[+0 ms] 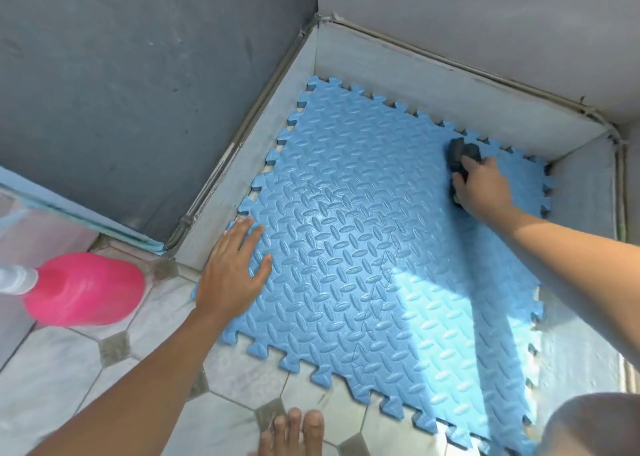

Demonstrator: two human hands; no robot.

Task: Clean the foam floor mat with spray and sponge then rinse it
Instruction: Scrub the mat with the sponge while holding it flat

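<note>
A blue foam floor mat [381, 247] with a ribbed pattern and jigsaw edges lies flat on the floor in a wall corner. My right hand [483, 187] is closed on a dark grey sponge [460, 152] and presses it against the mat's far right corner. My left hand [235, 272] lies flat with fingers spread on the mat's near left edge. A pink spray bottle [86, 289] with a clear top lies on the tiles to the left, apart from both hands.
Grey walls [138, 92] with a pale baseboard [450, 99] hem the mat on the left, far and right sides. Octagon-patterned floor tiles [62, 369] extend at the near left. My toes [294, 428] and a knee [588, 424] are at the bottom edge.
</note>
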